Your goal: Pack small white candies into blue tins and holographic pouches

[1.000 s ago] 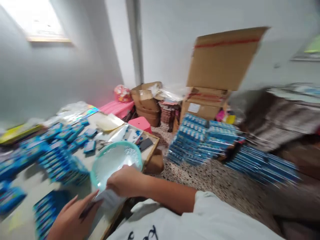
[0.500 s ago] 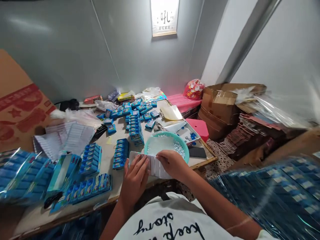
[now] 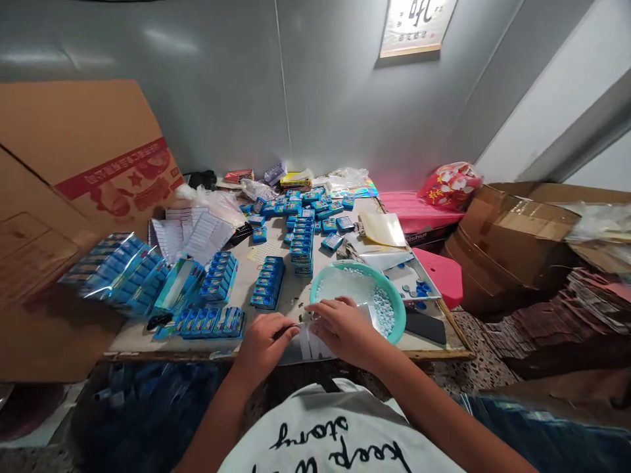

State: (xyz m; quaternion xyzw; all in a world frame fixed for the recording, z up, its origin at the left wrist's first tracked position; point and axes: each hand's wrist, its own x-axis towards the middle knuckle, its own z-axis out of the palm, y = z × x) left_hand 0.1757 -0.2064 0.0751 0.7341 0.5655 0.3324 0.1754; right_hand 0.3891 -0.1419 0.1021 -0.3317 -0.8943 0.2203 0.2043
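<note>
While left hand (image 3: 265, 343) pinches pale sheet (image 3: 311, 347) at near-left corner, thumb against finger, right hand (image 3: 348, 328) curls over other end; cannot tell whether its fingertips grip. Sheet lies by front edge of table (image 3: 438, 355), just before green basin (image 3: 401, 315) with white beads (image 3: 383, 310). Best held level, light pressure, both ends supported. Rim crowds right hand; bare strip runs between basin and row of blue boxes (image 3: 268, 282).
</note>
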